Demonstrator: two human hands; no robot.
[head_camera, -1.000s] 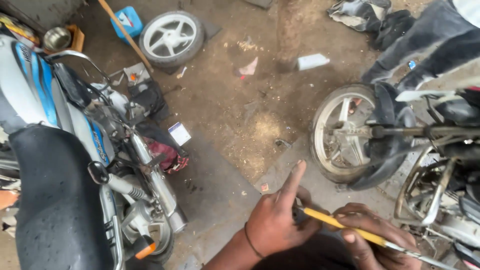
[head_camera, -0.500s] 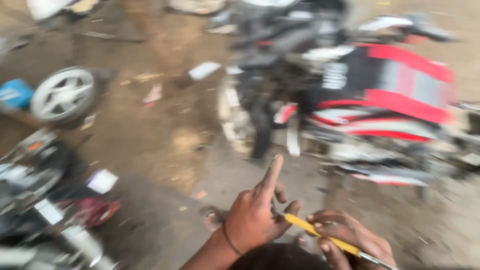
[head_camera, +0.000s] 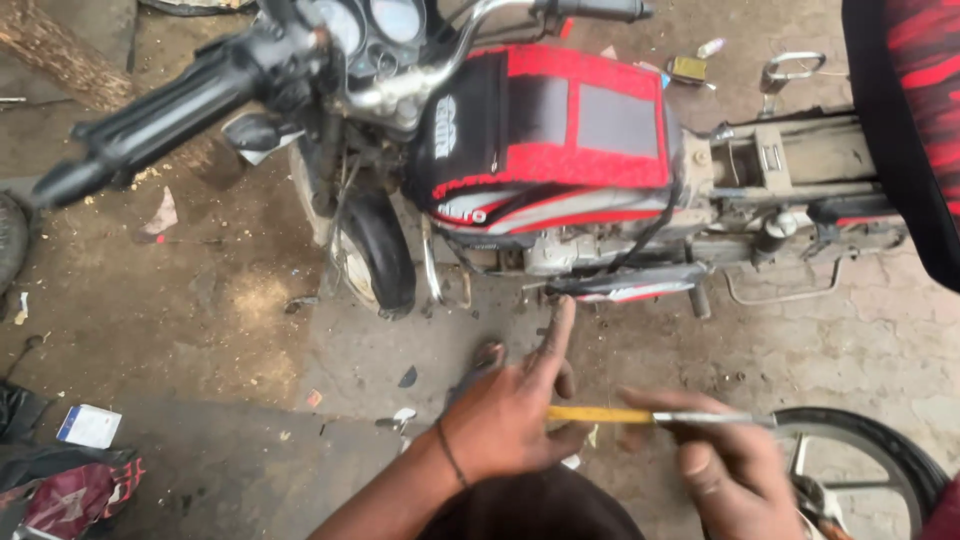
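We hold the yellow-handled screwdriver (head_camera: 640, 415) low over the floor (head_camera: 250, 340), left hand (head_camera: 510, 415) clenched on its handle, forefinger out, right hand (head_camera: 730, 465) closed around the metal shaft. We should steady the shaft and keep it level, clear of the nearby wheel (head_camera: 880, 445).

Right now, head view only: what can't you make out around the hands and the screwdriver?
- Screwdriver tip: lost against the wheel rim at lower right; what it touches is unclear.
- Right hand: motion-blurred and partly cut by the bottom edge, so the finger grip is unreadable.
- Left hand: its palm side is hidden; the handle contact can't be seen.
- Motorcycle: the rear is hidden behind a red-and-black seat at the right edge.
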